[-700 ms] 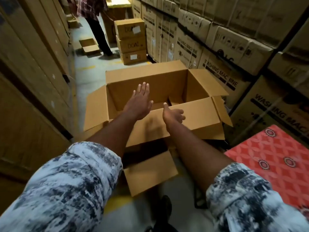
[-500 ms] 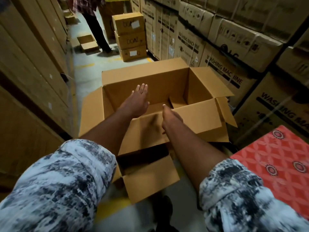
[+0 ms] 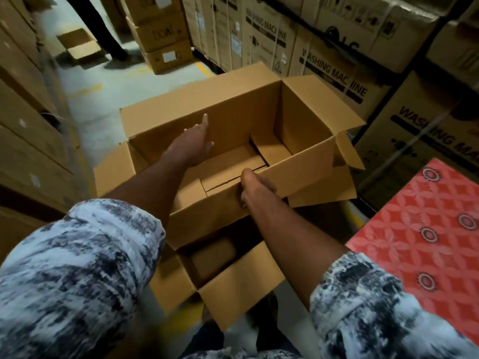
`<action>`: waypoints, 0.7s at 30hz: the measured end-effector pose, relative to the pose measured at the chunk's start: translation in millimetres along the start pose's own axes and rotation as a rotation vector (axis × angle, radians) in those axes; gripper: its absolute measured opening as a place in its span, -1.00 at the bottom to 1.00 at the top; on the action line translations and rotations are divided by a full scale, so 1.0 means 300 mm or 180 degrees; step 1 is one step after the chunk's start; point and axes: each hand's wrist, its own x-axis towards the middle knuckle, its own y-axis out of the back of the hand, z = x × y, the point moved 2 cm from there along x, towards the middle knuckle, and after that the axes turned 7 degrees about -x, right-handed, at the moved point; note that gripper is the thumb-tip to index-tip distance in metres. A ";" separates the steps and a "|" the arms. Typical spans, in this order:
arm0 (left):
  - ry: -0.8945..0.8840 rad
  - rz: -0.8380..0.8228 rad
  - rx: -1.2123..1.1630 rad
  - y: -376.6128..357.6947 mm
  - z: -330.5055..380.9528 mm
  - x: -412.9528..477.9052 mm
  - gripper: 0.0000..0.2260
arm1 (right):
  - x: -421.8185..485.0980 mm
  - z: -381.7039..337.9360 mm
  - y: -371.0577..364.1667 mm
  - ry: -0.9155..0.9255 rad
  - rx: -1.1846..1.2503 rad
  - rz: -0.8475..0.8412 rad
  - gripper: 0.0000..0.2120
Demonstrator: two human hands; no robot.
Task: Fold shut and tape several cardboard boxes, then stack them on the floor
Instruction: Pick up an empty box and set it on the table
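you have two open boxes: the big box (image 3: 259,110) at centre and a second box (image 3: 241,286) at 6 o'clock, partly under it. your left hand (image 3: 191,143) reaches inside the big box, fingers stretched straight. your right hand (image 3: 255,187) grips its near side, thumb over the edge. three stacked boxes (image 3: 166,35) stand at 12 o'clock on the floor (image 3: 103,99).
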 end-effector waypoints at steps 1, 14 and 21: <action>-0.0038 0.0011 0.0011 0.007 -0.028 0.027 -0.28 | 0.000 0.003 -0.011 -0.0052 0.0080 0.0064 -0.28; 0.0141 -0.0560 0.0050 0.040 -0.462 0.279 -0.42 | -0.026 0.024 -0.127 0.0149 0.0754 0.0419 -0.24; 0.0000 -0.0539 -0.0008 -0.018 -0.540 0.294 -0.60 | -0.010 0.062 -0.139 0.0058 0.0796 0.0479 -0.22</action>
